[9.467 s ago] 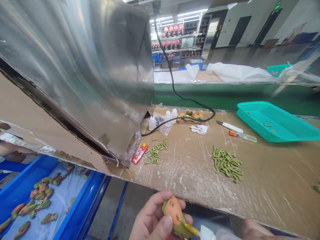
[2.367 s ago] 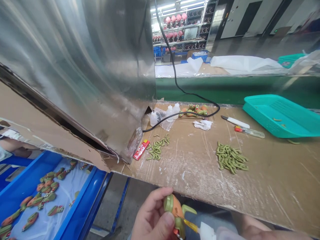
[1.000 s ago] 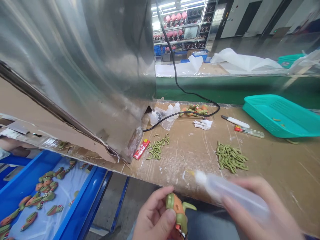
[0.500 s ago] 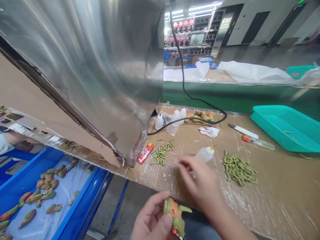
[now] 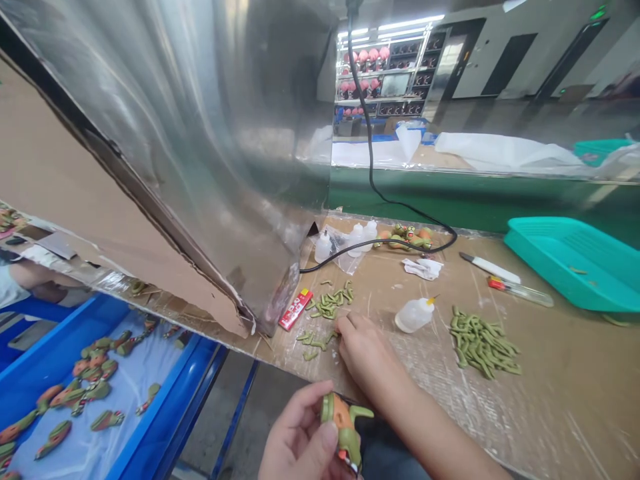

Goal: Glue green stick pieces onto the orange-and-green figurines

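My left hand (image 5: pixel 300 440), low in the middle, is closed around a toy figure (image 5: pixel 344 423) with an orange middle and a green shell-like back. A thin green limb sticks out of its right side. Above it, my right hand (image 5: pixel 367 350) reaches down to the table with fingers bent together at a small scatter of curved green pieces (image 5: pixel 327 307). Its fingertips touch one small curved green piece (image 5: pixel 331 336); the fingers partly hide the grip. A squeeze bottle (image 5: pixel 415 315) with a yellow tip lies right of this hand, and a bigger heap of green pieces (image 5: pixel 483 343) lies farther right.
A large metal sheet duct (image 5: pixel 225 133) blocks the left. A red-and-white packet (image 5: pixel 296 309), white bottles (image 5: pixel 356 237), a black cable (image 5: pixel 370 153), a knife (image 5: pixel 490 268) and a teal tray (image 5: pixel 575 267) are on the table. A blue bin (image 5: pixel 165 400) holds several toy figures.
My right hand has moved left, from beside the bottle to the small green pieces, and its fingers have come down on them. My left hand still holds the toy figure nearly unmoved.
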A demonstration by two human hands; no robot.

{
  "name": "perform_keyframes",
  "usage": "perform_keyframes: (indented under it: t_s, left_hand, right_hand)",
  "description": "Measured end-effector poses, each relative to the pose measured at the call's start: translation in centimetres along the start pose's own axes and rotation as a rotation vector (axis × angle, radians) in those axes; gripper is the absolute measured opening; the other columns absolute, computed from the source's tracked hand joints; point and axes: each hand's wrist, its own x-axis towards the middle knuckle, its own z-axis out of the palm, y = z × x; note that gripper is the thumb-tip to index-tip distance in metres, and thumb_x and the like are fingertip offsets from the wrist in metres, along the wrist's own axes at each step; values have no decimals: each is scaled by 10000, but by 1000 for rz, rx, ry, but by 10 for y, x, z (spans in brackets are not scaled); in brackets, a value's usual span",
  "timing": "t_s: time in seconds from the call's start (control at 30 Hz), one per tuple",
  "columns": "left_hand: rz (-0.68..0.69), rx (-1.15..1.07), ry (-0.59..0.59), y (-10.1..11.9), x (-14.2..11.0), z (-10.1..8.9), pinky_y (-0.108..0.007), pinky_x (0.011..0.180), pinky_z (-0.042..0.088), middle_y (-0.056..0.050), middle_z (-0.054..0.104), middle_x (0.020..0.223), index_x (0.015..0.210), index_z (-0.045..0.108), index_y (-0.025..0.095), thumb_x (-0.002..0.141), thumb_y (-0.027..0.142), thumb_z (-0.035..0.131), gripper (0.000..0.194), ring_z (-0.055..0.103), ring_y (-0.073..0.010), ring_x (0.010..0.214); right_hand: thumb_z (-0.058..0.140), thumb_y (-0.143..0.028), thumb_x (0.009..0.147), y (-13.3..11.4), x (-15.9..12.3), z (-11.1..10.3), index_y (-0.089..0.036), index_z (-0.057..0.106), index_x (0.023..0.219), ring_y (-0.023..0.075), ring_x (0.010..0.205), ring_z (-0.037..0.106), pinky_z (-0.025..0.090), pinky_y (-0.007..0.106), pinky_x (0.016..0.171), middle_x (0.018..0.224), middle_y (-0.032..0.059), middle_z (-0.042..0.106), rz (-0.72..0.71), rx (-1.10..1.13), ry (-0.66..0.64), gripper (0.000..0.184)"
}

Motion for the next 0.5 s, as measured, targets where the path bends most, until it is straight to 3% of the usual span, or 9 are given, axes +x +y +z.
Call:
perform_keyframes:
  t_s: [0.27,0.5]
  left_hand:
    - [53,0,18,-3,3,-1,-268,402,572,2,731,631,835,749,257,561,263,817,282,633,-128,440]
    - [38,13,7,-2,-1,3,-263,401,568,5,737,615,822,751,272,552,284,819,279,629,-123,426]
  right_hand:
    - [582,-116,868,-4,2,0,-135,596,890,179,901,577,499,359,773,953,24,593,-231,-9,-57,32]
    - [572,-49,839,9,-7,-5,-129,602,840,166,783,601,511,340,708,864,23,608,-102,102,-24,85]
